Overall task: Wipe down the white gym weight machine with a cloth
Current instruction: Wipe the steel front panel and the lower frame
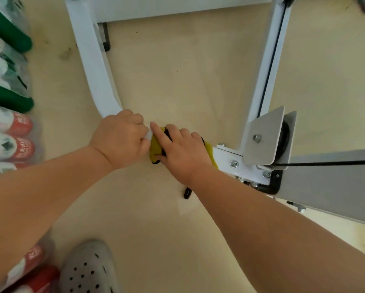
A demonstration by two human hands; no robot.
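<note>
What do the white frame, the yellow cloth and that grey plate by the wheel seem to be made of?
The white frame: likely painted metal, smooth with slight sheen, bolted joints. The yellow cloth: soft fabric, matte and creased, with dark edging. The grey plate: probably bare metal, dull grey, a bolt through it.

Gym: white weight machine [92, 66] w/ pulley [284, 138] (bottle packs [10, 132] beside).

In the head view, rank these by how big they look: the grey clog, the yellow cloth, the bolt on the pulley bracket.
Grey clog (nearest the camera)
Yellow cloth (mostly under the right hand)
Bolt
</note>
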